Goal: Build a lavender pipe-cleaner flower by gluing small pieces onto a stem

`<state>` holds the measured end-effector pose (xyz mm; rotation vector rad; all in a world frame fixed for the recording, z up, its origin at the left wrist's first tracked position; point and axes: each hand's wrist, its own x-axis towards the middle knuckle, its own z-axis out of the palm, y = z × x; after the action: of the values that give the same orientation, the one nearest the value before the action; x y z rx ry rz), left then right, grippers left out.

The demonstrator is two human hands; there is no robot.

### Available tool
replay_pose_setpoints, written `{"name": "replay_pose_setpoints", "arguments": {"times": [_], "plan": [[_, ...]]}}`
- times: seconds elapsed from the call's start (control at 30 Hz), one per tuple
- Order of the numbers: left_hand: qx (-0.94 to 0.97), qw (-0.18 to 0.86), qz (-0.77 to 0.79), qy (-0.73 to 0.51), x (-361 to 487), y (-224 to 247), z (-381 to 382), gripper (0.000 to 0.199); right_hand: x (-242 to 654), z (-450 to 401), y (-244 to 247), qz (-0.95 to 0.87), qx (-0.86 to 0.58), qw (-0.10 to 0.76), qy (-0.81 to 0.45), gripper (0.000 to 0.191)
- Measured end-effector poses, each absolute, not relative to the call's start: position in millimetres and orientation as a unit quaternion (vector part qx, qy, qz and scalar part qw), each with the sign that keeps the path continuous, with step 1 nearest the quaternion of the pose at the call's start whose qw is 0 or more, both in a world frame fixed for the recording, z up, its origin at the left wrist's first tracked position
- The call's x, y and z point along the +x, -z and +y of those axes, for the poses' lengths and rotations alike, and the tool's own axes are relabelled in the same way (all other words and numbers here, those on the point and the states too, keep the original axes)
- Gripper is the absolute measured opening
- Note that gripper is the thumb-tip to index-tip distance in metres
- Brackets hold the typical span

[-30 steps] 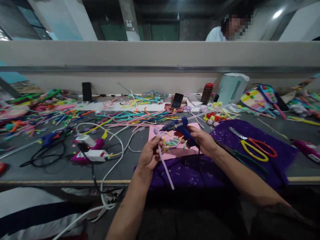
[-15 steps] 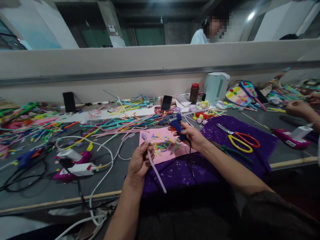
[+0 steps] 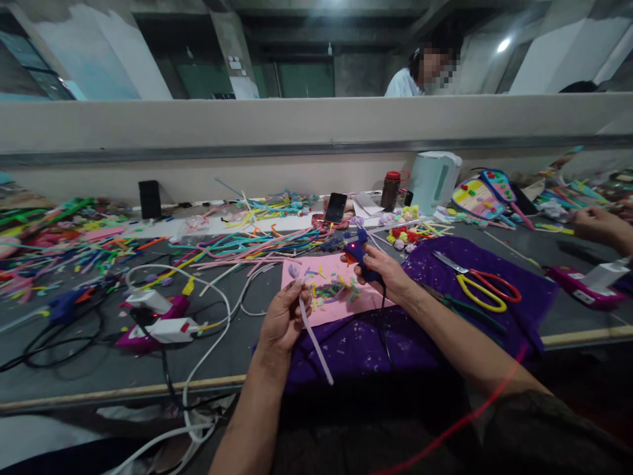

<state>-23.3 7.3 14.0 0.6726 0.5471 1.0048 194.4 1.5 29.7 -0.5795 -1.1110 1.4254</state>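
Between the thumb and fingers of my left hand (image 3: 284,316) is a pale lilac pipe cleaner (image 3: 316,348). Its straight end slants down toward me, and a small lilac tuft (image 3: 293,270) shows above the fingertips. My right hand (image 3: 388,272) is wrapped round the grip of a blue hot glue gun (image 3: 357,249) with an orange trigger and a small red light. The gun's nozzle points left, apart from the pipe cleaner. Beneath both hands lies a pink sheet (image 3: 291,316) strewn with short coloured cuttings (image 3: 330,289).
Red-and-yellow-handled scissors (image 3: 487,290) and green-handled pliers (image 3: 472,313) lie on a purple cloth (image 3: 425,254). Power strips (image 3: 131,340) with loose cables and another glue gun (image 3: 66,307) are at left. Behind stand a phone (image 3: 336,208), a bottle (image 3: 390,191) and a kettle (image 3: 435,181). Another person's hand (image 3: 601,227) is at right.
The whole view has shifted slightly, so things sit a little further right and lower. Both hands keep their holds. A red light now shows on the glue gun.
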Motion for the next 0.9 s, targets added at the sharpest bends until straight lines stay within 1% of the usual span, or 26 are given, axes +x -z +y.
{"name": "replay_pose_setpoints", "arguments": {"times": [0.23, 0.43, 0.67, 0.9], "plan": [[0.311, 0.788, 0.247, -0.471, -24.1, -11.9, 5.8, 0.021, 192.4, -4.8, -30.5, -0.512, -0.301, 0.609, -0.526, 0.033], [0.315, 0.777, 0.217, -0.499, -24.4, -7.0, 6.9, 0.021, 189.5, -19.2, -36.5, -0.566, -0.333, 0.568, -0.496, 0.029], [0.304, 0.784, 0.219, -0.494, -24.8, -6.3, 6.9, 0.022, 174.2, -46.2, -36.6, -0.657, -0.330, 0.538, -0.412, 0.034], [0.340, 0.752, 0.256, -0.504, -22.4, -5.0, 6.7, 0.023, 171.1, -55.5, -27.1, -0.694, -0.386, 0.503, -0.341, 0.022]]}}
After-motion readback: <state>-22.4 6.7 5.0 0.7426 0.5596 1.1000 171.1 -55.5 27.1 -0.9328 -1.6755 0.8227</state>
